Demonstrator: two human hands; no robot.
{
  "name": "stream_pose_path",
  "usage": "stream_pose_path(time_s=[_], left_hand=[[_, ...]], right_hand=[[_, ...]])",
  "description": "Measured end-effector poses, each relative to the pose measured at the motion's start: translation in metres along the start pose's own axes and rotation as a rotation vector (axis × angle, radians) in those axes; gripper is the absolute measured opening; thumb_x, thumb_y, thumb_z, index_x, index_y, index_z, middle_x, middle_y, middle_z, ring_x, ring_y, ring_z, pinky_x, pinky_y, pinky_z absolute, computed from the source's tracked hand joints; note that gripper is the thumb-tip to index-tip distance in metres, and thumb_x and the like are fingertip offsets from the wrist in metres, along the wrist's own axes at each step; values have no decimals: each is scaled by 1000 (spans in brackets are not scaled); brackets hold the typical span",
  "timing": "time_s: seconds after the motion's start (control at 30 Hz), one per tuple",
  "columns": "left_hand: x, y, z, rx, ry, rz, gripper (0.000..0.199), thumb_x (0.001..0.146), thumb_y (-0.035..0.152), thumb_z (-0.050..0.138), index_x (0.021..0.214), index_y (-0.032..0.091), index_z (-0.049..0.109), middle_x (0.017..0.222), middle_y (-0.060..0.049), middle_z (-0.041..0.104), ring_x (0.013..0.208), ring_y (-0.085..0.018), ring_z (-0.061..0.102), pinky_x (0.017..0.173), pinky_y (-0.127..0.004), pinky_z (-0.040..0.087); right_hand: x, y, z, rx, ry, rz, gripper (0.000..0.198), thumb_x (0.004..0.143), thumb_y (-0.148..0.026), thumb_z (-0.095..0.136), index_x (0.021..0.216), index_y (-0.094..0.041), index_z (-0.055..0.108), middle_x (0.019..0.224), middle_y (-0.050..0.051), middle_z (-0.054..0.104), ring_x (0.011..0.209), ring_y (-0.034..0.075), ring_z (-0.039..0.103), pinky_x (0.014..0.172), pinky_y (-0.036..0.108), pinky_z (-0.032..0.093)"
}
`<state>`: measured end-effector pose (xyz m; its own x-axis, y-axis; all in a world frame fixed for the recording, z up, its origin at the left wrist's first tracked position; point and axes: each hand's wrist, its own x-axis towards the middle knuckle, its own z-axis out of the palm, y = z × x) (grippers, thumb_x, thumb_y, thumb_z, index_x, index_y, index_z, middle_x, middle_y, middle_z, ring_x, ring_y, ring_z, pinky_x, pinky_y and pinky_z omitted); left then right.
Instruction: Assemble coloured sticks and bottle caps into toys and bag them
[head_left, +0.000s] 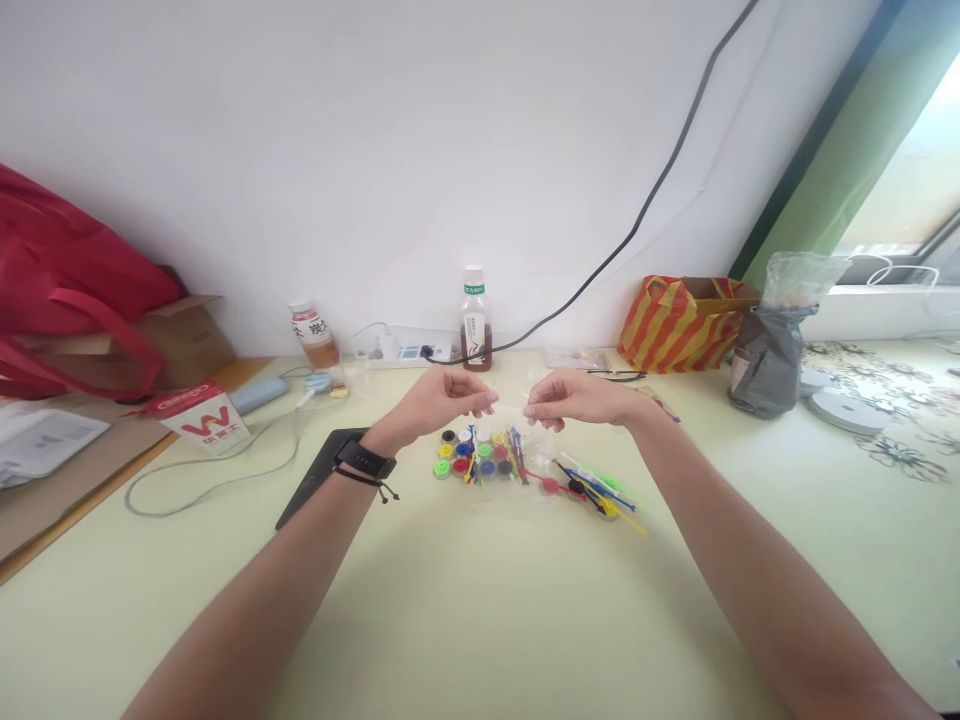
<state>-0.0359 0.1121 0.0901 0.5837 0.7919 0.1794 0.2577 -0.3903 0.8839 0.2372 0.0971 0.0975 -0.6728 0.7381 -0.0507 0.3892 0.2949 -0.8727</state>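
Note:
My left hand (pixel 461 395) and my right hand (pixel 555 398) face each other above the table, fingertips pinched together. Between them shows a faint clear plastic piece (pixel 511 402), whose exact kind I cannot make out. Below lie several small round discs (pixel 487 467) in black, white, yellow, green, red and blue, set in rows. Thin bundles of coloured ties (pixel 517 455) lie across these rows. Under my right hand is some crumpled clear plastic (pixel 537 442). To its right, loose coloured zip ties (pixel 600 490) fan out over a few more discs.
A black flat object (pixel 319 475) lies under my left wrist. Behind stand a drink bottle (pixel 474 325), another bottle (pixel 313 335) and a power strip (pixel 409 350). A striped bag (pixel 679 325) and a grey bag (pixel 769 360) stand right; a red-white box (pixel 202 415) stands left.

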Motion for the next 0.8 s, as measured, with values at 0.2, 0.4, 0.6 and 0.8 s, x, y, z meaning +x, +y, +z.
stream_pose_path(time_s=[0.2,0.4,0.6,0.8], left_hand=[[8,-9,-7,-224,334,39,33,87,49,76,83,16,71,82,-7,75,69,-14,65,66,-27,52],[6,-13,-29,-429,402,-52,28,82,36,79,78,16,61,87,-9,77,77,-17,72,81,-32,57],[-3,-4,-25,-189,91,-108,52,83,45,81,128,23,65,112,-12,78,92,-25,75,87,-42,59],[1,-12,-15,-83,19,-75,39,87,54,75,93,16,75,91,-12,79,79,-21,73,75,-35,59]], right_hand=[[2,6,1,178,133,-27,36,82,-45,82,105,-23,67,99,6,75,95,21,69,89,37,55],[0,10,-4,197,256,-57,32,88,-38,75,115,-24,65,87,1,68,87,19,67,90,39,57],[-4,5,-7,103,90,-33,34,89,-40,72,119,-26,68,91,1,66,85,18,65,83,37,57],[-12,5,-13,108,-1,-30,59,81,-30,80,137,-29,59,96,1,69,94,20,67,87,37,54]])
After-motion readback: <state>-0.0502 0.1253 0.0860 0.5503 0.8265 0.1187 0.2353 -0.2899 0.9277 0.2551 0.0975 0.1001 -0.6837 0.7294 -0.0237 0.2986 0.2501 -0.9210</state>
